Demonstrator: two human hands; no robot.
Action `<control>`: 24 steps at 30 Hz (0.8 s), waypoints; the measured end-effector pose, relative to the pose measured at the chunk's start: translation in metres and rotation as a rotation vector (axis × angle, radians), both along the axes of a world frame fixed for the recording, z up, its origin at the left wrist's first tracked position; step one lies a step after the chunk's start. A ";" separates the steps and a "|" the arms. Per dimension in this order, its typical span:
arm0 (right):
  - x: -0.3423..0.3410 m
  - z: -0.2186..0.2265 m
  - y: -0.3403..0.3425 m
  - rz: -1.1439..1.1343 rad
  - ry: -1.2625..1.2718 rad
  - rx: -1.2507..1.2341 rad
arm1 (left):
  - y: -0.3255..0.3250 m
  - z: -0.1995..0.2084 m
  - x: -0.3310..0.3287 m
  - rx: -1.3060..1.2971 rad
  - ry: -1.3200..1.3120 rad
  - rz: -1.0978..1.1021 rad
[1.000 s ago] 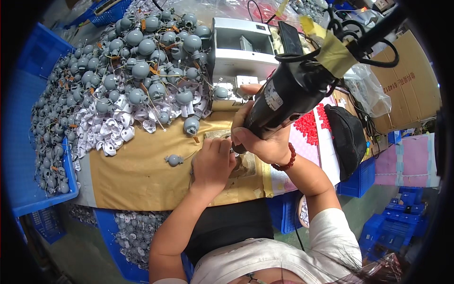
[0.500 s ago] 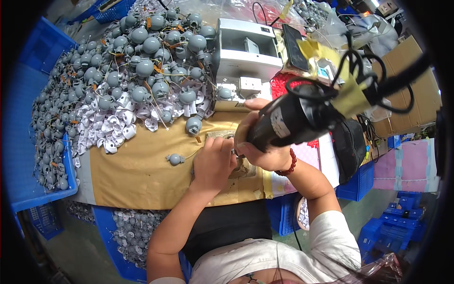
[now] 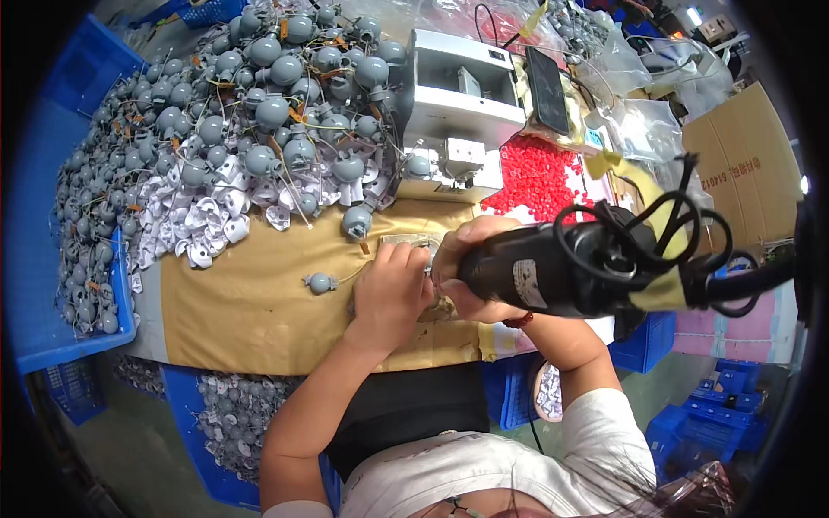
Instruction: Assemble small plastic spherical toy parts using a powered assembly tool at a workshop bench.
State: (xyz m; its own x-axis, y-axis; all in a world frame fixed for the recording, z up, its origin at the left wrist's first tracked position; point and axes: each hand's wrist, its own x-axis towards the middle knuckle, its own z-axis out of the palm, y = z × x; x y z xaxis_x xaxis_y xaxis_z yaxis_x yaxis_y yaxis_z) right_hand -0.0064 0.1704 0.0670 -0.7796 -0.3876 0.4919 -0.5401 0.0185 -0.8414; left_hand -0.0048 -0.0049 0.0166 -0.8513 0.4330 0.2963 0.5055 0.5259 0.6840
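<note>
My right hand (image 3: pixel 471 304) wraps round the front end of a black electric screwdriver (image 3: pixel 509 269), which is tilted, its cable end toward the right. My left hand (image 3: pixel 389 298) is closed beside the tool's tip, fingers curled over a small worn block (image 3: pixel 399 239) on the brown-covered table (image 3: pixel 250 324). What the left fingers hold is mostly hidden; a bit of grey shows between the hands. Left of that hand lies a grey ball-shaped part (image 3: pixel 320 283), its thin wire running toward the fingers. The screwdriver's tip is hidden by my hands.
A large heap of grey ball parts (image 3: pixel 272 112) with wires and white plastic pieces (image 3: pixel 203 211) fills the left. Behind my hands stands a white machine (image 3: pixel 462 112). Small red parts (image 3: pixel 540 177) lie right of it, near a phone (image 3: pixel 546 86). A blue bin (image 3: pixel 52 337) borders the left.
The screwdriver has tipped lower and its cable end has swung right and down, uncovering more red parts. My right hand has turned with it; the left hand stays nearly in place.
</note>
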 end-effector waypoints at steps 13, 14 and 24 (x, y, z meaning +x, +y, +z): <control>0.005 -0.016 -0.001 -0.042 0.028 -0.028 | 0.002 -0.014 -0.003 -0.071 0.057 -0.027; 0.000 -0.013 -0.003 -0.035 0.064 -0.016 | 0.002 -0.016 -0.004 -0.087 0.052 -0.029; -0.036 -0.013 0.070 -0.837 -0.455 -0.236 | 0.009 -0.020 0.008 -0.053 -0.026 0.068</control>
State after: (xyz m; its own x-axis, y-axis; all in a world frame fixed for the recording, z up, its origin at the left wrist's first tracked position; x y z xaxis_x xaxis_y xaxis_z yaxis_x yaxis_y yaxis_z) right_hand -0.0422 0.2405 0.0545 -0.8918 0.4469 0.0703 -0.0525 0.0521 -0.9973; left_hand 0.0034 0.0039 -0.0035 -0.8863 0.3886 0.2520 0.4500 0.5942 0.6667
